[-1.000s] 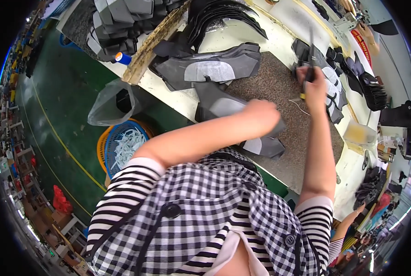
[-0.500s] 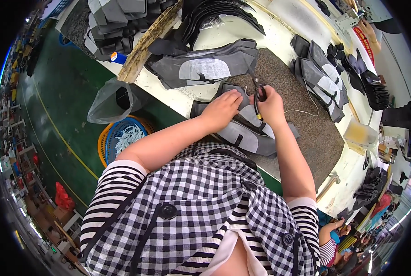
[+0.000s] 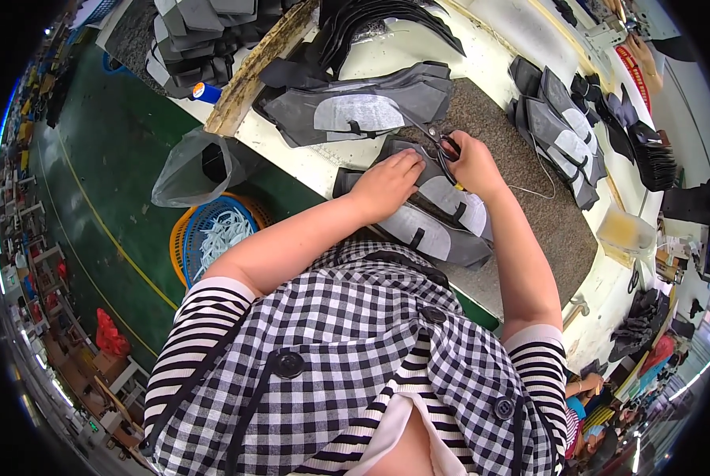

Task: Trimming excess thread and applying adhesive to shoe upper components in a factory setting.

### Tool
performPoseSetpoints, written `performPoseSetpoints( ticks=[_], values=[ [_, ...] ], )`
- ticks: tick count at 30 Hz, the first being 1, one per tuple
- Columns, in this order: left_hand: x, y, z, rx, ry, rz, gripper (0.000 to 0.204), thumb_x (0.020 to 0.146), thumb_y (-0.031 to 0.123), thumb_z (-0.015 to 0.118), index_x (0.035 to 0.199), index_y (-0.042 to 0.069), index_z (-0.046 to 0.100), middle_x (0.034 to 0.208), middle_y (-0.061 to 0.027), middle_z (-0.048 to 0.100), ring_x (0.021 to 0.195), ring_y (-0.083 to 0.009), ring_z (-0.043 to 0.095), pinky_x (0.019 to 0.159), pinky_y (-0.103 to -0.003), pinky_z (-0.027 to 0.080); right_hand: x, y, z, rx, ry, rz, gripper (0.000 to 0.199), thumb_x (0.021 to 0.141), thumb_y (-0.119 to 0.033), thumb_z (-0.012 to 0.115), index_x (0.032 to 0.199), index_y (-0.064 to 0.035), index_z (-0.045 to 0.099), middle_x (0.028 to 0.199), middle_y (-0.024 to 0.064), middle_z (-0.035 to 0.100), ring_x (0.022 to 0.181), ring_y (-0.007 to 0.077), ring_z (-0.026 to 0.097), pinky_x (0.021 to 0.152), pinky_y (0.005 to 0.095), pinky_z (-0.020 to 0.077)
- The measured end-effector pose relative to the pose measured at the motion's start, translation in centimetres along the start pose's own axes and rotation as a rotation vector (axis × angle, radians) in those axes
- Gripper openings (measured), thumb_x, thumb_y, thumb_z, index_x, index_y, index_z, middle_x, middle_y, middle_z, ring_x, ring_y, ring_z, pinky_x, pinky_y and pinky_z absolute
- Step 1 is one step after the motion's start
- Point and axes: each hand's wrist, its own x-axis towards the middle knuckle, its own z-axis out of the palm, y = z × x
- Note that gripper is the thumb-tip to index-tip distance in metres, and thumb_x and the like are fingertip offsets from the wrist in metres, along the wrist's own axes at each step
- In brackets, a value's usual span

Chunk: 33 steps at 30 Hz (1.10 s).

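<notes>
My right hand (image 3: 475, 165) is closed round the handles of a pair of dark scissors (image 3: 432, 133). Their blades are spread and point up and left, over the edge of a stack of grey cut pieces (image 3: 410, 94) with a white patch. Flat on a nearer group of grey pieces (image 3: 420, 232) lies my left hand (image 3: 388, 186), fingers stretched out and hiding part of them. These nearer pieces carry pale rounded patches and small black loops. They lie partly on a brown speckled mat (image 3: 529, 230), at the table's near edge.
A wooden board (image 3: 261, 65) and a blue spool (image 3: 206, 93) lie left. Below hang a plastic bag (image 3: 186, 174) and nested baskets (image 3: 182, 246) with pale strips. More grey pieces (image 3: 567, 143) and white cord (image 3: 539, 193) are right. A co-worker's hand (image 3: 643, 59) shows far right.
My right hand and the scissors have moved up slightly, and the blades have swung leftward and spread apart. My left hand has shifted a little right on the pieces, which lie more spread out.
</notes>
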Motion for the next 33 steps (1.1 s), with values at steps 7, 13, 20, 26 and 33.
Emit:
performPoseSetpoints(
  ticks=[7, 13, 20, 26, 33],
  values=[
    [0.5, 0.2, -0.4, 0.063, -0.071, 0.003, 0.051, 0.083, 0.022, 0.063, 0.127, -0.001, 0.049, 0.136, -0.015, 0.044, 0.125, -0.0294, 0.043, 0.106, -0.037, 0.035, -1.2, 0.0, -0.7, -0.046, 0.047, 0.069, 0.023, 0.073, -0.006, 0.071, 0.091, 0.0008, 0.059, 0.085, 0.0195, 0.065, 0.082, 0.0367, 0.063, 0.071, 0.0386, 0.0494],
    [1.0, 0.9, -0.6, 0.044, -0.054, -0.038, 0.056, 0.085, 0.027, 0.062, 0.133, 0.004, 0.046, 0.136, -0.0146, 0.046, 0.126, -0.0292, 0.043, 0.106, -0.037, 0.035, -8.7, 1.4, -2.6, 0.054, 0.209, 0.303, 0.022, 0.075, -0.007, 0.071, 0.091, 0.0003, 0.058, 0.078, 0.0163, 0.065, 0.072, 0.0271, 0.064, 0.068, 0.0353, 0.0488],
    [1.3, 0.6, -0.3, 0.107, -0.117, -0.034, 0.058, 0.085, 0.036, 0.062, 0.137, 0.013, 0.046, 0.136, -0.0131, 0.047, 0.125, -0.03, 0.043, 0.104, -0.04, 0.037, -15.3, 4.5, -4.9, 0.064, 0.428, 0.471, 0.023, 0.076, -0.009, 0.074, 0.09, 0.0005, 0.058, 0.072, 0.009, 0.062, 0.065, 0.0148, 0.057, 0.064, 0.0299, 0.0472],
    [2.3, 1.0, -1.2, 0.143, -0.195, -0.001, 0.056, 0.083, 0.038, 0.063, 0.135, 0.02, 0.05, 0.133, -0.0118, 0.048, 0.122, -0.0291, 0.043, 0.103, -0.04, 0.036, -15.0, 7.9, -4.2, 0.008, 0.5, 0.533, 0.026, 0.075, -0.013, 0.076, 0.089, -0.0001, 0.059, 0.074, 0.0105, 0.064, 0.066, 0.0197, 0.06, 0.065, 0.0323, 0.0481],
    [4.0, 3.9, -1.9, 0.209, -0.199, -0.016, 0.064, 0.083, 0.042, 0.063, 0.134, 0.006, 0.048, 0.136, -0.0128, 0.042, 0.127, -0.0273, 0.036, 0.105, -0.046, 0.025, -14.6, 10.2, -2.8, 0.081, 0.496, 0.552, 0.024, 0.074, -0.008, 0.073, 0.094, -0.0004, 0.061, 0.082, 0.0093, 0.068, 0.075, 0.0196, 0.065, 0.072, 0.0304, 0.05]
  ],
)
